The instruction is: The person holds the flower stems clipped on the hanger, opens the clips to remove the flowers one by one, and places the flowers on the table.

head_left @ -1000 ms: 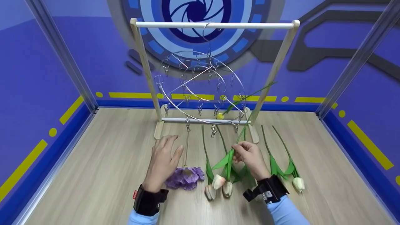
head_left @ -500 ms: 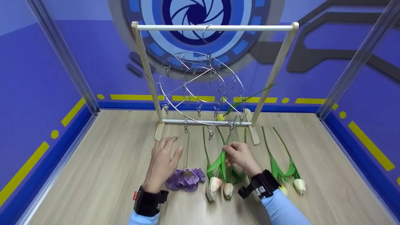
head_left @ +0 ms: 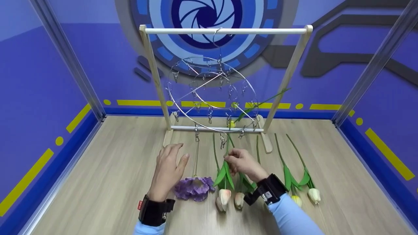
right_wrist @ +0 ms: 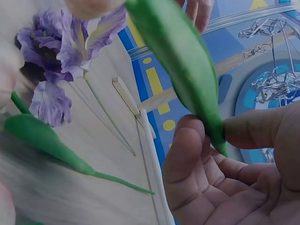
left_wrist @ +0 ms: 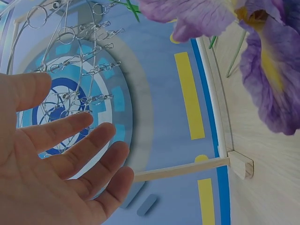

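Observation:
My right hand [head_left: 245, 164] pinches the green stem of a pale pink-white tulip [head_left: 224, 197] between thumb and fingers, its bloom pointing down toward me. In the right wrist view the thumb and forefinger close on the base of a green leaf [right_wrist: 183, 65]. My left hand [head_left: 168, 171] is held up with fingers spread, nothing in it, left of a purple flower [head_left: 195, 188] lying on the table. Above both hands hangs a round wire hanger [head_left: 210, 94] with several metal clips [head_left: 223, 142]; the nearest clips are just beyond the fingertips.
A wooden rack [head_left: 225, 31] carries the hanger. A yellow tulip [head_left: 232, 124] hangs head down at the hanger's right. On the table lie another pinkish tulip [head_left: 239, 200], a white tulip [head_left: 314, 195] and a yellow bloom [head_left: 296, 200] by the right sleeve. Printed walls enclose the table.
My right hand has moved left with the tulip, whose stem has swung from leaning right to nearly upright below the front clips. The left hand has stayed almost in place.

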A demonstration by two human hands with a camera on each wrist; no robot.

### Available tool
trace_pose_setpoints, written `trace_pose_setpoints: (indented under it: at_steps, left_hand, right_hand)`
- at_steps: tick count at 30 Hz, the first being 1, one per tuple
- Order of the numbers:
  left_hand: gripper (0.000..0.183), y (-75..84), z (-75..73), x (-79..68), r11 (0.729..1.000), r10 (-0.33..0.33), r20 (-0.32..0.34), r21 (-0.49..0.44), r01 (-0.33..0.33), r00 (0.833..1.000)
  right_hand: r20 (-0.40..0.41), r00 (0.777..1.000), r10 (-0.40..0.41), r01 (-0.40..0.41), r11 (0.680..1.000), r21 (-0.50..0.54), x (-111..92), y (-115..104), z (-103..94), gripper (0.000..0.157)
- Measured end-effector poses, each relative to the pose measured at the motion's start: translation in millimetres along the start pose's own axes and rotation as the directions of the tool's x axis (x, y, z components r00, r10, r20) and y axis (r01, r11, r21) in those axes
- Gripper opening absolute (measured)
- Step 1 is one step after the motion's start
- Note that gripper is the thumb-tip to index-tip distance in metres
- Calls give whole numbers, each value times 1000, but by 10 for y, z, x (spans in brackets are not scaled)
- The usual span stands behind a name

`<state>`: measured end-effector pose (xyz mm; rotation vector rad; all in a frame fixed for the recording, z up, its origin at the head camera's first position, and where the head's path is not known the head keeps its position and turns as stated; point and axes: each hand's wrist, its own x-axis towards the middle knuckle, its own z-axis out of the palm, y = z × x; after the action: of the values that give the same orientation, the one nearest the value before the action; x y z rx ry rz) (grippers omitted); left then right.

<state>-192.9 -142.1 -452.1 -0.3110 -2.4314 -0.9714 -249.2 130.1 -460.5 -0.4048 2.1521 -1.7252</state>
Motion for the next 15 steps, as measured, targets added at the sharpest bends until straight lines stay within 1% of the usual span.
trace_pose_setpoints:
  at_steps: [6,15]
  left_hand:
    - [39,-16,-27,8,1000,-11,-4,0,11,1000]
    - [40,-63,-57,3,999,-46,2,-5,46,999]
  right_hand:
    - [17,1000,8,-8,1000,-8,64,-65,83,20]
    - [63,998,-11,11,1000,1,149,-157,191,27]
